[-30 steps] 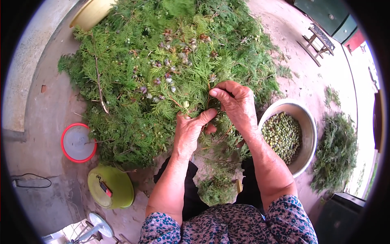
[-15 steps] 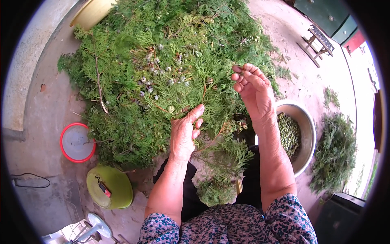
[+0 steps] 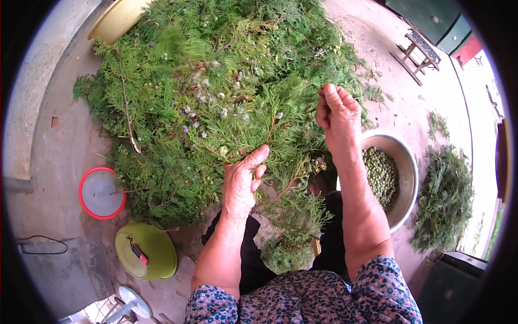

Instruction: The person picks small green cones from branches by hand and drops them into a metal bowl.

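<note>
My left hand is closed around the stems of a leafy cypress branch, thumb on top. The branch fans out upward and to the right, its flat green sprays bearing a few pale cones. My right hand is raised beside the branch's right edge, fingers curled into a pinch; what lies between them is hidden. Below that hand, partly behind my right forearm, stands a metal basin holding many small green cones. A large heap of cypress cuttings spreads beneath and beyond both hands.
At left lie a red-rimmed round basin and an upturned green tub with a small phone-like device on it. A yellow basin stands far left, a small stool far right. More cuttings lie beyond the metal basin.
My right hand has turned and its fingers have closed from a loose pinch into a tight curl. A sprig and bluish cones at the upper middle are smeared by motion. My left hand keeps its hold.
</note>
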{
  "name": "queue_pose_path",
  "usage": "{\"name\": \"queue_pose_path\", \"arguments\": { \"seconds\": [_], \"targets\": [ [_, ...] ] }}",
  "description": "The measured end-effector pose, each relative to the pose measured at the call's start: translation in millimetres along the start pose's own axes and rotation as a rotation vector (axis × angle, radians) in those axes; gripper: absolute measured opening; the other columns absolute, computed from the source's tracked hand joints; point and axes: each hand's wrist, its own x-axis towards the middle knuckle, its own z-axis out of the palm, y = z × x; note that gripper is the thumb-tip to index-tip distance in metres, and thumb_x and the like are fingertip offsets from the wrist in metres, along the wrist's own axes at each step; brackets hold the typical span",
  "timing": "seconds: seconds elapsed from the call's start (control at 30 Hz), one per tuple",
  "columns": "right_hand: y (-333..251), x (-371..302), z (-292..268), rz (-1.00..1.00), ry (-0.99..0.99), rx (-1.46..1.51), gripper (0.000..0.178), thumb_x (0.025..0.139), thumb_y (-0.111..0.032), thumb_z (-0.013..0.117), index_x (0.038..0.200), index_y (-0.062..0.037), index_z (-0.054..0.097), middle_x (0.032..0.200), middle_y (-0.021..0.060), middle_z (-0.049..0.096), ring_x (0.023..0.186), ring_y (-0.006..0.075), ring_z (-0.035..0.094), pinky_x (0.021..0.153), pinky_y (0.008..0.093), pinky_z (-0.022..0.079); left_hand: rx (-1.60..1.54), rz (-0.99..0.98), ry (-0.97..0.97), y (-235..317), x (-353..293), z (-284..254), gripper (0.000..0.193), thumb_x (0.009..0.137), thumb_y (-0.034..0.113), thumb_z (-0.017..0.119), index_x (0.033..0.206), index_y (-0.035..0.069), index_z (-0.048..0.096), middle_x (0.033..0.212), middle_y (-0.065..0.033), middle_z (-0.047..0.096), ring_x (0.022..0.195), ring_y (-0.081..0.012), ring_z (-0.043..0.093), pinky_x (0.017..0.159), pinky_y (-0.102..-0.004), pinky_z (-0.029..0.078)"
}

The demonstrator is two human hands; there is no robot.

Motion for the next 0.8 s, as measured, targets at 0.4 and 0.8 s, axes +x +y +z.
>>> {"name": "queue_pose_path", "arguments": {
  "seconds": [0.4,0.8],
  "targets": [
    [5.7,-22.4,15.2,0.268,-0.243,-0.053,0.015,0.076,-0.015,0.069,0.083,-0.0045,0.061,0.058,-0.0037,0.054,0.047,0.0045,0.043,0.043,0.0184,0.032,-0.156,0.096,0.039,6.3,2.4,6.1,0.033,0.074,0.019,0.07,0.102,0.007,0.055,0.078,0.0029,0.053,0.053,-0.0039,0.043,0.036,-0.014,0.027],
    [19.7,-21.8,15.5,0.13,-0.045,-0.219,0.004,0.083,-0.007,0.057,0.08,-0.005,0.058,0.063,-0.0037,0.053,0.053,0.0032,0.046,0.046,0.0185,0.036,0.019,-0.018,-0.018,-2.9,-2.1,12.6,0.034,0.073,0.022,0.072,0.097,0.004,0.056,0.075,0.0017,0.054,0.05,-0.0031,0.041,0.035,-0.0136,0.027]
  ]
}}
